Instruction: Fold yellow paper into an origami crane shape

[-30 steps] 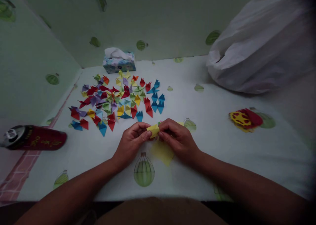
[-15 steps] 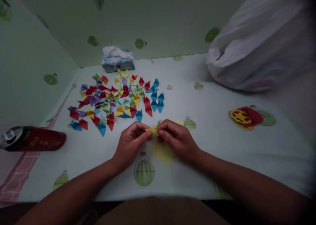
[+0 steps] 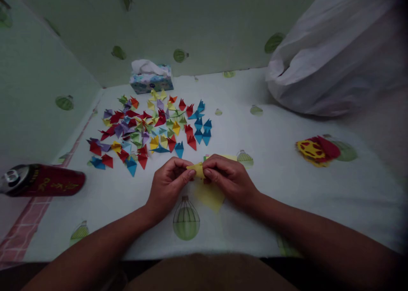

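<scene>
Between my two hands is a small piece of folded yellow paper (image 3: 199, 170), held just above the table. My left hand (image 3: 168, 188) pinches its left end between thumb and fingers. The right end sits in the pinch of my right hand (image 3: 232, 178). Below them a yellow paper sheet (image 3: 211, 198) lies flat, partly covered by my right hand. Another yellow piece of paper (image 3: 230, 158) shows behind my right fingers. Beyond my left hand, many folded paper cranes (image 3: 143, 127) in red, blue, purple, green, orange and yellow are spread over the table.
A tissue box (image 3: 151, 81) stands at the back wall. On the left a red can (image 3: 52, 180) lies on its side. A white plastic bag (image 3: 314, 84) fills the back right, with red and yellow cut-out pieces (image 3: 315, 150) in front of it on the patterned tablecloth (image 3: 261, 133).
The folded yellow paper has turned slightly, showing a broader face between my fingertips. Both hands keep their pinch in nearly the same place.
</scene>
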### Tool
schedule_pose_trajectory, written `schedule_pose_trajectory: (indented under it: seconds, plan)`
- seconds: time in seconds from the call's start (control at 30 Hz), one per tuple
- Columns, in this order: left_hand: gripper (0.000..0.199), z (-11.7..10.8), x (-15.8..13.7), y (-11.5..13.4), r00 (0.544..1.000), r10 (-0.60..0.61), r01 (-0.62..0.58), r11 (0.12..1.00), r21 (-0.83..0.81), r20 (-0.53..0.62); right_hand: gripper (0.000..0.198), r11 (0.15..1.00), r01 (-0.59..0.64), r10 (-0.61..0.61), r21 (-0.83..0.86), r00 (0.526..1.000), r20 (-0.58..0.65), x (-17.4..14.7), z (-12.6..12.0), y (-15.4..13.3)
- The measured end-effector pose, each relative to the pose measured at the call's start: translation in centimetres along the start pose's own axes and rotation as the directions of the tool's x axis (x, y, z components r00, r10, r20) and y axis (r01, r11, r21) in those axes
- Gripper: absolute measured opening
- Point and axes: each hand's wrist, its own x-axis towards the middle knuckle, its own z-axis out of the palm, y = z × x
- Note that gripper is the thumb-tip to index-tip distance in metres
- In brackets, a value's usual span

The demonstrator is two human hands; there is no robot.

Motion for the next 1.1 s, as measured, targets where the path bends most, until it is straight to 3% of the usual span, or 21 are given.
schedule_pose_trajectory:
  seconds: [0.17,1.1]
  plan:
    - [0.010,0.04,0.03,0.00,1.000,0.001,-0.001,1.000,-0.010,-0.016,0.015,0.999,0.050,-0.050,-0.003,0.999,0.003,0.03,0.04,0.03]
    - [0.012,-0.01,-0.25,-0.31,0.998,0.042,-0.037,0.992,0.121,-0.036,0.017,0.985,-0.152,0.149,0.079,0.988,0.045,-0.31,0.15,-0.21]
